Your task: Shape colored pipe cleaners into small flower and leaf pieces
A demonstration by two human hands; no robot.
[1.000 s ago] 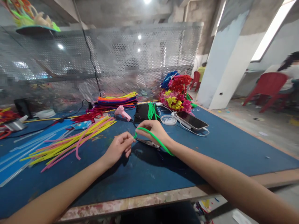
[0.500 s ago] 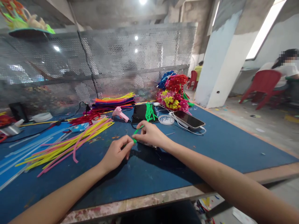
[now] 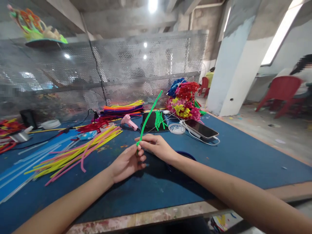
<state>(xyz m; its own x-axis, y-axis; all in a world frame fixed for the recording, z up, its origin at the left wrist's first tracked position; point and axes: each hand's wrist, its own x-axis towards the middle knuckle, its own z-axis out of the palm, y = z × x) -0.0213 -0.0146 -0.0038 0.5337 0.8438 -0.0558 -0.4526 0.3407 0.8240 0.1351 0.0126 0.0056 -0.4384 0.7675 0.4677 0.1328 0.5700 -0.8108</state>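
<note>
A green pipe cleaner (image 3: 150, 116) stands up from between my two hands, its long end leaning to the upper right. At its lower end it is bent into a small curl. My left hand (image 3: 128, 162) pinches that lower end between thumb and fingertips. Right against it, the thumb and forefinger of my right hand (image 3: 158, 146) are closed on the same curl. Under my right forearm lies a dark blue round-rimmed object (image 3: 186, 154), mostly hidden. Short green pipe cleaner pieces (image 3: 160, 120) lie beyond my hands on a black flat object (image 3: 148, 122).
Yellow and pink pipe cleaners (image 3: 80, 149) spread at left. A pink glue gun (image 3: 129, 122) lies ahead. To the right are a dish of white beads (image 3: 176, 129), a phone (image 3: 201, 128) with a white cable, and pipe cleaner flowers (image 3: 184, 97). A perforated metal screen (image 3: 122, 71) stands behind.
The green pipe cleaner now stands upright with its long end showing; before, only a short part showed between my fingers. My left hand has turned palm-up and moved closer to my right.
</note>
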